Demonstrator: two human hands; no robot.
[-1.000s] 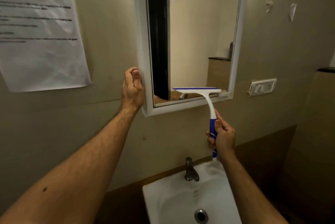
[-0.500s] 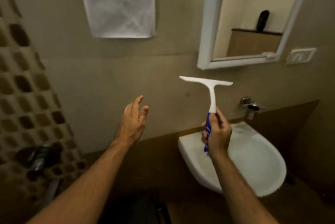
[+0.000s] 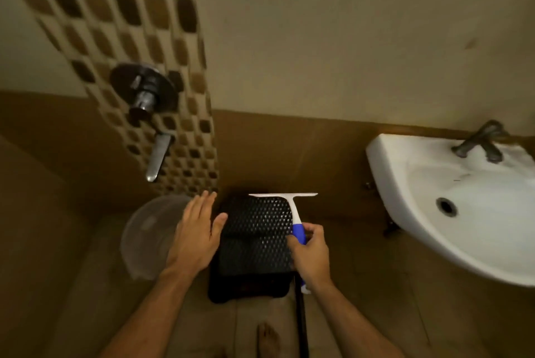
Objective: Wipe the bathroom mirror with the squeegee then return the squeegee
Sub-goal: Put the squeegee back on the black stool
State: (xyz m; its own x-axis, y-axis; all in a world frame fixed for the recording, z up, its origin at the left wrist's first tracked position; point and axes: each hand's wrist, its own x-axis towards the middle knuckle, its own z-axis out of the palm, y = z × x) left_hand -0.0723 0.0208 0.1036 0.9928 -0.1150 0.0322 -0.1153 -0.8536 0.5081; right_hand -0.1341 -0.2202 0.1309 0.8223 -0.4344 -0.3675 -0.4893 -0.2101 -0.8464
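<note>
We look down into a dim bathroom with beige upper walls and a brown tiled band below. A strip of brown-and-cream mosaic tiles [image 3: 124, 39] runs down the left wall, carrying a round metal shower valve [image 3: 144, 91] with a chrome spout [image 3: 157, 156] beneath it. At the right, a white ceramic wall-mounted sink [image 3: 405, 184] carries a dark metal tap [image 3: 482, 142]. On the brown tiled floor [image 3: 86, 285] stands a black perforated plastic stool [image 3: 254, 242], with a clear plastic bucket [image 3: 144, 236] just beside it on the left. Our bare foot [image 3: 267, 340] shows at the bottom edge.

Our left hand [image 3: 197, 237] hovers flat, fingers spread and straight, over the stool's left edge, holding nothing. Our right hand [image 3: 311, 253] curls its fingers round the blue handle of the white-and-blue squeegee [image 3: 292, 207], whose white blade lies crosswise above the stool's far edge; we cannot tell whether it touches the stool.
</note>
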